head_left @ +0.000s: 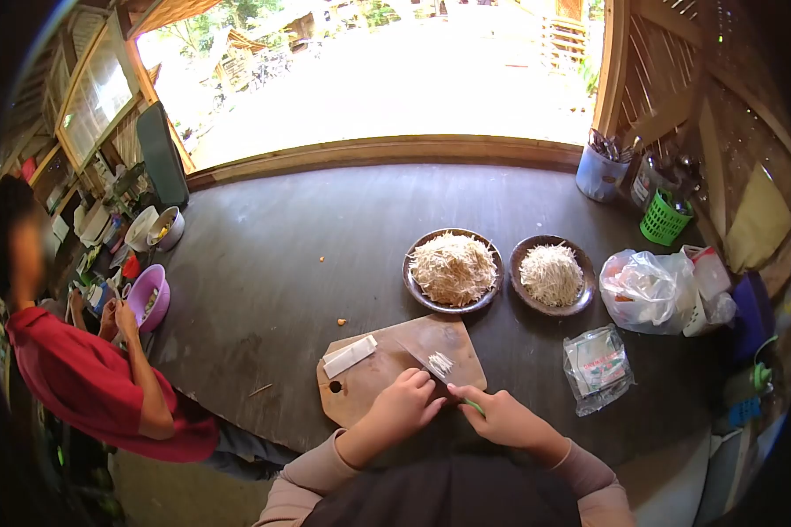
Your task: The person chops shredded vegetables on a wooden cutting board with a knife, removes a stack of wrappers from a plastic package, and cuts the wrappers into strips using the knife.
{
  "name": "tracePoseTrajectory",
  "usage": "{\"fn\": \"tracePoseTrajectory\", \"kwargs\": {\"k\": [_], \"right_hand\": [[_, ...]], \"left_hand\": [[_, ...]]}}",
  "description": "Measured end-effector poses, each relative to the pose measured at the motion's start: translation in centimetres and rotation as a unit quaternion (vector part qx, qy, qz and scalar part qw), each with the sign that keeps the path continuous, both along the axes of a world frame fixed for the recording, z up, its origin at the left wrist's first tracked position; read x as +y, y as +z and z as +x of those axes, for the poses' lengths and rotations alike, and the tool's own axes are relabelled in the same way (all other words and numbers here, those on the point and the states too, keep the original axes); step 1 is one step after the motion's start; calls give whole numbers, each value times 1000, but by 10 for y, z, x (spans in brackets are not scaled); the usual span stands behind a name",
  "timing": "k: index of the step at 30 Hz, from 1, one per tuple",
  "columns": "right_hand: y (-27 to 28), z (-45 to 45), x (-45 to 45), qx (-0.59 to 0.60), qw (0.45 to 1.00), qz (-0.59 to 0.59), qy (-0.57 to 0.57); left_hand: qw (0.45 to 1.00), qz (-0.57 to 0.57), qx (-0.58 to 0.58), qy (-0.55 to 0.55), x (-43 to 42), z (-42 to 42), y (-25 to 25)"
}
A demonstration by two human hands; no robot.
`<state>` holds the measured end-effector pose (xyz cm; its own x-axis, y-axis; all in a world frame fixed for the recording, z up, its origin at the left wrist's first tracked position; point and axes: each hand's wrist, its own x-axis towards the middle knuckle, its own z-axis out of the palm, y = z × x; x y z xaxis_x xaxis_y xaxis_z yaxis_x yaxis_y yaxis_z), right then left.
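My right hand (505, 417) grips a knife (418, 352) by its green handle, its blade angled up and left over the wooden cutting board (360, 401). Thin white strips (440, 362) lie together beside the blade. Close to the blade on its near side, my left hand (402, 402) rests on the board with its fingers curled; whatever is under them is hidden. Flat white slabs (350, 356) lie on the board's left part, near its round hole.
Past the board stand two dark bowls heaped with pale shreds, a larger bowl (411, 279) and a smaller bowl (591, 291). A clear packet (598, 369) and a plastic bag (649, 290) lie to the right. On the left, a person in red (105, 378) works by a purple basin (161, 303).
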<state>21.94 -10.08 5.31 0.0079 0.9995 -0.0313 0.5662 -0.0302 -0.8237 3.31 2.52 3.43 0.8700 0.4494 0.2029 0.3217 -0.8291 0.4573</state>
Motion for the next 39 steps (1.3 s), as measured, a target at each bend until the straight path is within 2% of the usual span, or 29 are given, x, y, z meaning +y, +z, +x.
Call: {"fn": "tracePoseTrajectory", "kwargs": {"k": [7,13,15,22,25,31,33,37,39], "right_hand": [[-9,-2,7,17,999,43,-8],[-9,-2,5,35,999,-15,-13],[-6,-3,10,4,1000,26,-4],[-12,-2,5,42,999,26,-8],[-7,-2,7,14,999,33,-8],[-4,-4,2,10,1000,-21,-7],[-16,-3,5,-14,999,36,0],[-15,-2,3,10,999,49,6],[-9,-3,0,15,1000,8,-8]], "left_hand": [[1000,-7,18,-6,-1,0,5],[1000,-10,-1,-8,-2,0,7],[1000,-12,2,-7,-3,1,8],[1000,-8,3,-4,-1,0,4],[1000,-3,8,2,-2,1,6],[1000,-12,11,-11,-1,0,6],[1000,-8,11,-8,-2,0,8],[1000,-6,20,-1,-1,0,8],[1000,-11,15,-2,0,0,8]]}}
